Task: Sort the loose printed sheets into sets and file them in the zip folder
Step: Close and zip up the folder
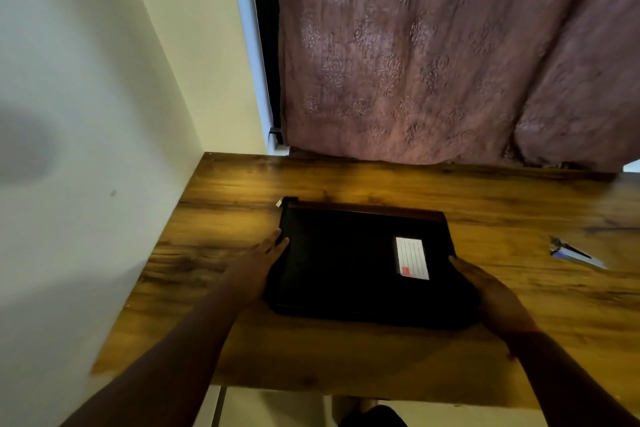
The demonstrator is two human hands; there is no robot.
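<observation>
A black zip folder (pixel 346 263) lies flat on the wooden table (pixel 242 191), with a white lined label (pixel 412 257) on its right side and a small zip pull (pixel 279 203) at its far left corner. My left hand (pixel 258 267) rests against the folder's left edge with fingers stretched forward. My right hand (pixel 491 295) lies against its right edge, fingers fairly straight. No loose printed sheets are in view.
A stapler (pixel 575 253) lies on the table to the right of the folder. A white wall (pixel 86 114) borders the table's left side, and a brownish-pink curtain (pixel 450 62) hangs behind its far edge.
</observation>
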